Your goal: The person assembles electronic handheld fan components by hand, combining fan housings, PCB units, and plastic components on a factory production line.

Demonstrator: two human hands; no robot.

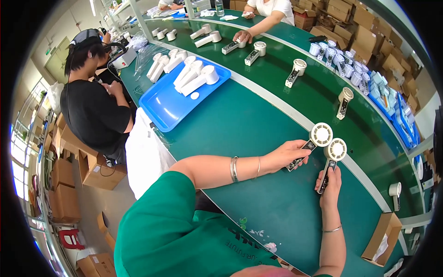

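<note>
My left hand (287, 155) is wrapped round the handle of a white handheld fan (321, 134), its round slotted head facing up. A second handheld fan (336, 149) is gripped by its handle in my right hand (330, 182). Both handles are uncovered and show dark circuit parts inside. The two fan heads are side by side, close together or touching, over the edge between the green table (249, 120) and the conveyor belt (318, 92). On the belt just beyond lies another fan (345, 96) with its handle uncovered.
Left of me a blue tray (168, 113) holds several white fans and a small white disc. More fans lie along the belt, where a person's hand (242, 37) touches one. Blue trays with fan parts (385, 94) stand far right. An open cardboard box (382, 239) sits near right.
</note>
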